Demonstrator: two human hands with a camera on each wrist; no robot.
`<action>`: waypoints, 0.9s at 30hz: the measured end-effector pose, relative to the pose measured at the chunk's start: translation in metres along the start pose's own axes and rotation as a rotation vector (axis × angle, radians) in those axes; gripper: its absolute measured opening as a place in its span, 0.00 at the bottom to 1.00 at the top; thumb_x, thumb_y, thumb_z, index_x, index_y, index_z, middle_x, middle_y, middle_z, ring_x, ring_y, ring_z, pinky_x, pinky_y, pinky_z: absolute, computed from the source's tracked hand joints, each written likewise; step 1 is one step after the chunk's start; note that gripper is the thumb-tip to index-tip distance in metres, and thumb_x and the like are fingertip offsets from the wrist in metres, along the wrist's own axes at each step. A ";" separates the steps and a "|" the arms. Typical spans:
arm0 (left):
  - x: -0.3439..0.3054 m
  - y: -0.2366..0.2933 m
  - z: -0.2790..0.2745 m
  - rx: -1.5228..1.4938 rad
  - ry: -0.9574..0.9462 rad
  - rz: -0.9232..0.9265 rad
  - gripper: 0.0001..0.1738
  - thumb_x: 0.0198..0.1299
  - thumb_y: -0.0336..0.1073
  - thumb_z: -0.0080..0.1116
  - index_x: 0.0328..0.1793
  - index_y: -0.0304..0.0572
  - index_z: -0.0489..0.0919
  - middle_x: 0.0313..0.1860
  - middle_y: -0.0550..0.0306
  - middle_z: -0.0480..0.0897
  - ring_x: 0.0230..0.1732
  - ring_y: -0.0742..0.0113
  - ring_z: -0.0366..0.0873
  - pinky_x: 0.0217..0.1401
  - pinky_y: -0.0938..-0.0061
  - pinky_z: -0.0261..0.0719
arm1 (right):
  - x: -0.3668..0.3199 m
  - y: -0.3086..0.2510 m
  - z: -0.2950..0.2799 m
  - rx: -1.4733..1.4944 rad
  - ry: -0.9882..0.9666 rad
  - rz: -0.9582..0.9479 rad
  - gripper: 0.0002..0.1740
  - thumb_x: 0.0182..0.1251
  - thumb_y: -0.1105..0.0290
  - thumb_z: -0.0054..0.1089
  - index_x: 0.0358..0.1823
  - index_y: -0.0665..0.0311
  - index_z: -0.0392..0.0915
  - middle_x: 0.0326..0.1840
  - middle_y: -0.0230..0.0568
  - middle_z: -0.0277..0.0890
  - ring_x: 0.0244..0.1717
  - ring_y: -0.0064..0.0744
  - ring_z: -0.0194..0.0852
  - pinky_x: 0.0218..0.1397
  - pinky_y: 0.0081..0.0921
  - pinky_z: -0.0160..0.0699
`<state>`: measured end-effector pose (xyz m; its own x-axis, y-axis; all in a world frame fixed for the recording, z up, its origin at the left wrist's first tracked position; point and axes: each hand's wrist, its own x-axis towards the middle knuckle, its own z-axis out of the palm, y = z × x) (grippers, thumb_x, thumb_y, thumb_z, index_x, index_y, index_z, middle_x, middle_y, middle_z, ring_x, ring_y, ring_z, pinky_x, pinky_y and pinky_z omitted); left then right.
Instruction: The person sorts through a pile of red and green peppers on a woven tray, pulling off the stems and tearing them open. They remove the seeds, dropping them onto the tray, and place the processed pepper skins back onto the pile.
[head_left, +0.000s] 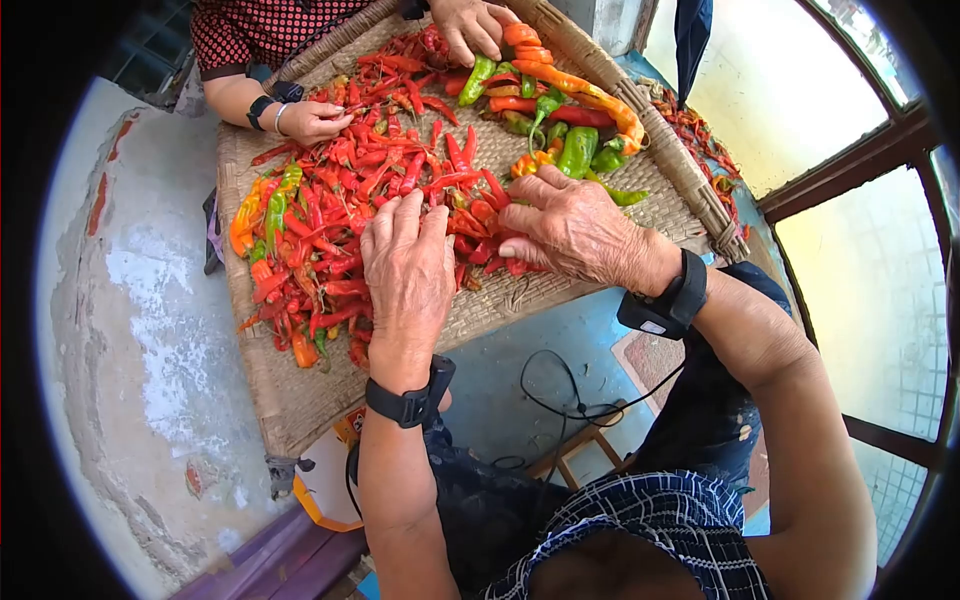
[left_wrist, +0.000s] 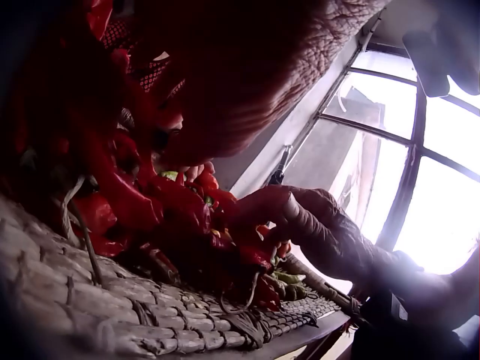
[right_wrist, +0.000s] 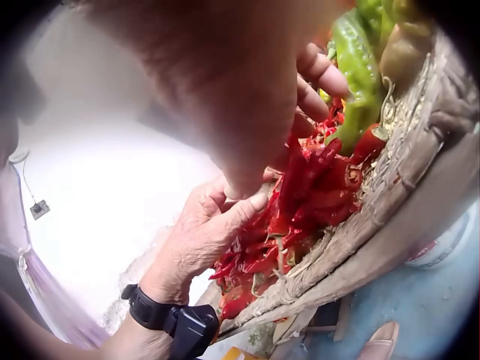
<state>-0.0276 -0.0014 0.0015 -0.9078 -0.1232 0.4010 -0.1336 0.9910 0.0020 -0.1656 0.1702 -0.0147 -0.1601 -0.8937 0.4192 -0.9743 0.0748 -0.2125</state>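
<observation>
A broad heap of red chili peppers (head_left: 350, 170) lies on a woven tray (head_left: 480, 325). My left hand (head_left: 408, 262) rests on the near side of the heap, fingers extended forward over the peppers. My right hand (head_left: 575, 230) is bent loosely over the heap's right part, thumb and fingers apart and touching red peppers. In the right wrist view its fingers (right_wrist: 322, 82) reach beside a large green pepper (right_wrist: 356, 75), and my left hand (right_wrist: 199, 232) is close by. The left wrist view shows my right hand (left_wrist: 322, 225) at the red peppers; my left fingertips are hidden there.
Across the tray another person's hands (head_left: 315, 122) are at the peppers. Larger green peppers (head_left: 578, 152) and orange peppers (head_left: 590, 95) lie at the right rim. More peppers (head_left: 700, 140) are spread by the window. Black cables (head_left: 580, 405) hang below.
</observation>
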 end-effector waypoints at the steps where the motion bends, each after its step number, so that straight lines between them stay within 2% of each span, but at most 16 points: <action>1: 0.000 0.000 0.000 0.000 -0.001 -0.002 0.20 0.55 0.30 0.63 0.56 0.39 0.80 0.61 0.47 0.75 0.64 0.48 0.69 0.66 0.54 0.67 | 0.004 0.002 0.003 0.002 0.080 0.021 0.15 0.62 0.59 0.64 0.42 0.62 0.77 0.38 0.42 0.73 0.44 0.44 0.74 0.40 0.37 0.80; 3: -0.001 0.000 0.000 0.006 0.008 -0.008 0.20 0.56 0.30 0.64 0.56 0.38 0.80 0.61 0.47 0.76 0.64 0.48 0.69 0.66 0.55 0.67 | 0.014 0.005 0.007 0.019 0.179 0.047 0.12 0.65 0.62 0.60 0.44 0.61 0.76 0.37 0.44 0.73 0.41 0.45 0.74 0.39 0.38 0.80; 7: -0.002 -0.001 -0.002 0.004 -0.015 -0.013 0.19 0.56 0.31 0.63 0.56 0.39 0.80 0.61 0.47 0.76 0.64 0.47 0.69 0.67 0.54 0.67 | 0.037 0.013 0.031 -0.004 0.152 0.110 0.13 0.66 0.61 0.59 0.44 0.61 0.76 0.38 0.45 0.75 0.42 0.46 0.75 0.41 0.39 0.80; 9: -0.004 -0.002 -0.005 -0.011 -0.017 -0.027 0.19 0.56 0.31 0.63 0.55 0.39 0.80 0.60 0.46 0.76 0.64 0.47 0.69 0.67 0.54 0.67 | 0.052 0.013 0.040 -0.059 0.006 0.221 0.19 0.70 0.59 0.55 0.57 0.61 0.74 0.41 0.48 0.78 0.45 0.48 0.75 0.47 0.41 0.77; 10: -0.005 -0.002 -0.006 -0.008 -0.018 -0.031 0.19 0.56 0.31 0.63 0.55 0.39 0.80 0.60 0.46 0.76 0.64 0.47 0.69 0.67 0.54 0.67 | 0.058 0.010 0.041 -0.056 0.006 0.217 0.19 0.70 0.59 0.55 0.57 0.61 0.74 0.41 0.48 0.78 0.45 0.48 0.75 0.47 0.41 0.77; 12: -0.006 -0.005 -0.008 -0.018 0.009 -0.029 0.19 0.56 0.31 0.63 0.55 0.39 0.80 0.60 0.47 0.76 0.64 0.47 0.70 0.67 0.54 0.66 | 0.070 0.006 0.042 -0.176 -0.175 0.312 0.23 0.74 0.53 0.48 0.62 0.57 0.72 0.42 0.49 0.79 0.48 0.50 0.75 0.49 0.45 0.75; 13: -0.008 -0.006 -0.007 -0.017 0.017 -0.033 0.20 0.55 0.31 0.64 0.55 0.39 0.80 0.59 0.47 0.77 0.63 0.47 0.70 0.67 0.54 0.67 | 0.075 0.006 0.049 -0.128 -0.185 0.330 0.25 0.75 0.50 0.46 0.66 0.54 0.70 0.46 0.53 0.79 0.51 0.54 0.74 0.52 0.49 0.74; 16: -0.011 -0.008 -0.008 -0.031 0.033 -0.041 0.20 0.55 0.31 0.64 0.55 0.39 0.80 0.59 0.47 0.77 0.63 0.47 0.70 0.66 0.54 0.67 | 0.084 -0.005 0.060 -0.113 -0.244 0.384 0.27 0.73 0.47 0.47 0.66 0.54 0.70 0.48 0.56 0.77 0.54 0.56 0.73 0.54 0.51 0.73; 20: -0.014 -0.008 -0.010 -0.045 0.031 -0.041 0.20 0.54 0.31 0.64 0.54 0.39 0.79 0.59 0.47 0.77 0.63 0.47 0.70 0.66 0.54 0.67 | 0.088 -0.002 0.073 -0.137 -0.242 0.371 0.29 0.71 0.44 0.49 0.65 0.55 0.71 0.51 0.59 0.76 0.57 0.58 0.72 0.57 0.53 0.71; 21: -0.015 -0.010 -0.009 -0.041 0.045 -0.037 0.20 0.54 0.31 0.64 0.55 0.39 0.79 0.59 0.47 0.76 0.63 0.47 0.70 0.66 0.55 0.67 | 0.087 -0.005 0.076 -0.153 -0.124 0.359 0.26 0.70 0.48 0.52 0.58 0.59 0.77 0.47 0.56 0.78 0.54 0.55 0.75 0.55 0.48 0.74; 22: -0.015 -0.010 -0.009 -0.039 0.045 -0.040 0.20 0.54 0.31 0.64 0.55 0.39 0.79 0.59 0.47 0.76 0.63 0.47 0.70 0.66 0.55 0.67 | 0.088 -0.002 0.076 -0.152 -0.124 0.356 0.26 0.70 0.48 0.52 0.58 0.59 0.77 0.47 0.56 0.78 0.54 0.55 0.75 0.55 0.48 0.74; 24: -0.014 -0.007 -0.010 -0.046 0.028 -0.044 0.20 0.55 0.31 0.64 0.55 0.39 0.79 0.59 0.47 0.76 0.64 0.47 0.69 0.67 0.55 0.67 | 0.091 0.006 0.072 0.176 -0.231 0.362 0.20 0.66 0.55 0.58 0.47 0.64 0.82 0.42 0.51 0.79 0.49 0.53 0.77 0.52 0.41 0.77; 25: -0.013 -0.007 -0.011 -0.047 0.028 -0.044 0.20 0.55 0.31 0.64 0.55 0.39 0.79 0.59 0.47 0.76 0.64 0.47 0.69 0.67 0.55 0.67 | 0.088 0.006 0.070 0.176 -0.232 0.362 0.20 0.66 0.55 0.58 0.47 0.64 0.82 0.42 0.51 0.79 0.49 0.53 0.77 0.52 0.41 0.77; 27: -0.012 -0.007 -0.014 -0.020 0.020 -0.063 0.19 0.55 0.32 0.64 0.54 0.39 0.80 0.60 0.47 0.76 0.65 0.48 0.69 0.67 0.55 0.67 | 0.083 0.004 0.066 0.280 0.003 0.308 0.13 0.61 0.65 0.63 0.40 0.66 0.84 0.39 0.48 0.80 0.45 0.50 0.78 0.49 0.37 0.78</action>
<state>-0.0103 -0.0062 0.0093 -0.8896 -0.1841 0.4180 -0.1815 0.9823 0.0462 -0.1720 0.0674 -0.0391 -0.4383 -0.8468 0.3013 -0.7999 0.2146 -0.5604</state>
